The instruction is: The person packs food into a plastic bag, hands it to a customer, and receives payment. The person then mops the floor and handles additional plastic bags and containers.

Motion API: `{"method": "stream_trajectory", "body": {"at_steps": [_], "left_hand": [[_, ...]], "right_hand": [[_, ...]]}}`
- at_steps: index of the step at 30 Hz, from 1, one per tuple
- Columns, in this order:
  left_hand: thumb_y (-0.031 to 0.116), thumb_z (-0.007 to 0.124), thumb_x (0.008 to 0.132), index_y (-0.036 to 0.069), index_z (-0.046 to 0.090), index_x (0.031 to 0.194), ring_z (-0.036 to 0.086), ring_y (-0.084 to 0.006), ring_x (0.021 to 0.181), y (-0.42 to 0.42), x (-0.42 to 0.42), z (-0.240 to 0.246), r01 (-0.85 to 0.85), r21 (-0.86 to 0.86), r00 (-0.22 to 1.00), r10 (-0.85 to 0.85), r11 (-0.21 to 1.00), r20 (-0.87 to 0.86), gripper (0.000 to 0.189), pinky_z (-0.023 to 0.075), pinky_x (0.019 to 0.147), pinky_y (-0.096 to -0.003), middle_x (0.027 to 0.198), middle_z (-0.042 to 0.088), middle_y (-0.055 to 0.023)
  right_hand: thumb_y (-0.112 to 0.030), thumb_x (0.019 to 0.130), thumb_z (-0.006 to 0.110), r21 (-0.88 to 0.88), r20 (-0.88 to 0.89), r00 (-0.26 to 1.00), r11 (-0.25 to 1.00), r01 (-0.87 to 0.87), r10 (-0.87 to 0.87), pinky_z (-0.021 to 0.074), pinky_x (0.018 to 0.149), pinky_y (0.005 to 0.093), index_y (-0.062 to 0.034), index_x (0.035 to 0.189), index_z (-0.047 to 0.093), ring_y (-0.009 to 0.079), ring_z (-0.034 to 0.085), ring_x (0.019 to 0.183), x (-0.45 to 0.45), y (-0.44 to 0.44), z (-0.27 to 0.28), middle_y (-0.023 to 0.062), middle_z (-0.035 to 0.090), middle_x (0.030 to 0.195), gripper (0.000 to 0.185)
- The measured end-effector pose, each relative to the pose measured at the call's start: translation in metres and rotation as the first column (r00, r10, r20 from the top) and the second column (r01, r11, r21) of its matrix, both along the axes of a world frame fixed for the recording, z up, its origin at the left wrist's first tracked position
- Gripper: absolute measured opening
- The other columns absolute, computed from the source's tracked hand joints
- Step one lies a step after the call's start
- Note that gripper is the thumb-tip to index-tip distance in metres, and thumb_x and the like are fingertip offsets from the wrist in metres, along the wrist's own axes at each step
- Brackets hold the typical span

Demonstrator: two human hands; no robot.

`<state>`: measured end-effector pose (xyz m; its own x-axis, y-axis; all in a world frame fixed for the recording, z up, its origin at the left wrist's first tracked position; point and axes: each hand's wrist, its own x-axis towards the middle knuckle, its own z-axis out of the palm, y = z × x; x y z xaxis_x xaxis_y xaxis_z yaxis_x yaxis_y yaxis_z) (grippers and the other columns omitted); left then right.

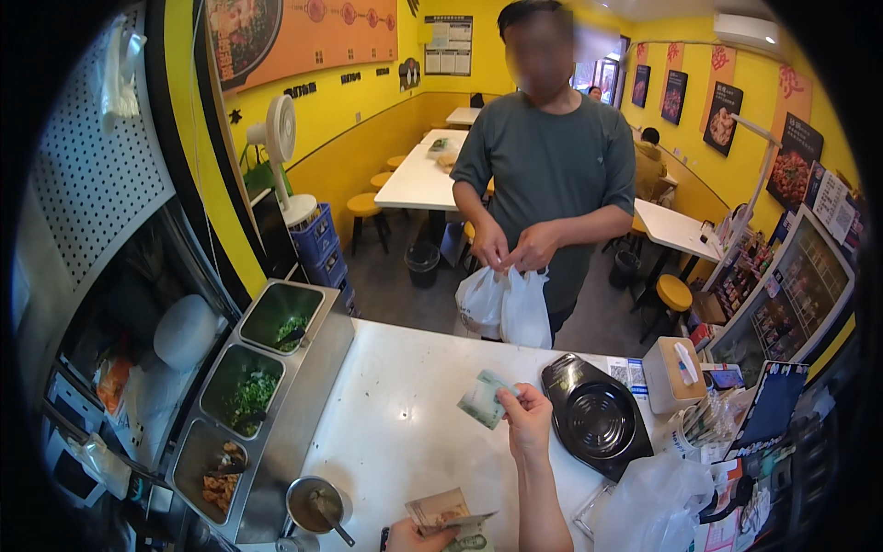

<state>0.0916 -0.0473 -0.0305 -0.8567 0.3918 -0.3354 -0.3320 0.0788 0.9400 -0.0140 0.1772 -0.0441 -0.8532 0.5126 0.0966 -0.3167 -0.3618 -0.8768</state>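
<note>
My right hand (530, 414) reaches out over the white counter (386, 407) and pinches a greenish banknote (483, 399) by its edge. At the lower edge of the view my left hand (417, 538) grips several more banknotes (441, 512), some brownish and some greenish, fanned apart. Across the counter stands a person (552, 152) in a dark green T-shirt. Both of that person's hands (514, 245) hold the handles of white plastic bags (507, 307), which hang just beyond the counter's far edge. The outstretched note is apart from those hands.
To the left, metal food bins (207, 407) hold chopped greens and browned pieces of food. A metal cup (315, 505) with a spoon stands beside them. On the right are a black tray (597, 417), a tissue box (672, 376), wrapped chopsticks (710, 421) and white plastic bags (652, 504).
</note>
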Motion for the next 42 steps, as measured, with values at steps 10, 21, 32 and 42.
{"method": "stream_trajectory", "body": {"at_steps": [10, 21, 32, 42], "left_hand": [[0.009, 0.063, 0.080, -0.002, 0.067, 0.096, 0.060, -0.0098, 0.066, -0.002, 0.008, 0.015, 0.078, -0.180, 0.995, -0.089, 0.981, -0.052, 0.020, 0.0471, 0.060, -0.0242, 0.076, 0.068, -0.0065], [0.004, 0.062, 0.080, -0.001, 0.067, 0.096, 0.061, -0.0105, 0.068, -0.004, 0.009, 0.008, 0.067, -0.098, 0.997, -0.064, 0.993, 0.030, 0.018, 0.0473, 0.060, -0.0236, 0.078, 0.067, -0.0062], [0.003, 0.061, 0.079, -0.002, 0.068, 0.094, 0.061, -0.0101, 0.069, -0.002, 0.007, -0.003, 0.031, -0.178, 0.996, -0.045, 0.984, -0.076, 0.017, 0.0480, 0.061, -0.0239, 0.078, 0.068, -0.0064], [0.004, 0.060, 0.079, -0.003, 0.068, 0.092, 0.060, -0.0101, 0.064, -0.004, 0.006, 0.001, 0.082, -0.257, 0.996, -0.084, 0.963, 0.001, 0.017, 0.0471, 0.058, -0.0242, 0.075, 0.067, -0.0050]], "right_hand": [[-0.006, 0.081, 0.069, -0.141, -0.005, 0.974, 0.964, 0.225, -0.228, 0.0344, 0.051, 0.0193, -0.0063, 0.073, 0.054, 0.0037, 0.046, 0.056, -0.008, 0.017, -0.018, -0.0006, 0.057, 0.069, 0.017], [-0.007, 0.081, 0.070, -0.210, 0.038, 0.967, 0.944, 0.256, -0.254, 0.0333, 0.051, 0.0202, -0.0088, 0.069, 0.049, 0.0044, 0.044, 0.056, -0.023, 0.011, -0.028, -0.0018, 0.054, 0.068, 0.024], [-0.006, 0.081, 0.068, -0.225, 0.046, 0.973, 0.947, 0.231, -0.226, 0.0442, 0.058, 0.0214, -0.0076, 0.073, 0.052, 0.0074, 0.054, 0.065, -0.028, 0.008, -0.037, 0.0007, 0.059, 0.075, 0.018], [-0.007, 0.080, 0.070, -0.229, 0.022, 0.966, 0.939, 0.256, -0.258, 0.0335, 0.051, 0.0202, -0.0091, 0.069, 0.048, 0.0051, 0.045, 0.057, -0.030, 0.006, -0.048, -0.0023, 0.053, 0.067, 0.025]]}}
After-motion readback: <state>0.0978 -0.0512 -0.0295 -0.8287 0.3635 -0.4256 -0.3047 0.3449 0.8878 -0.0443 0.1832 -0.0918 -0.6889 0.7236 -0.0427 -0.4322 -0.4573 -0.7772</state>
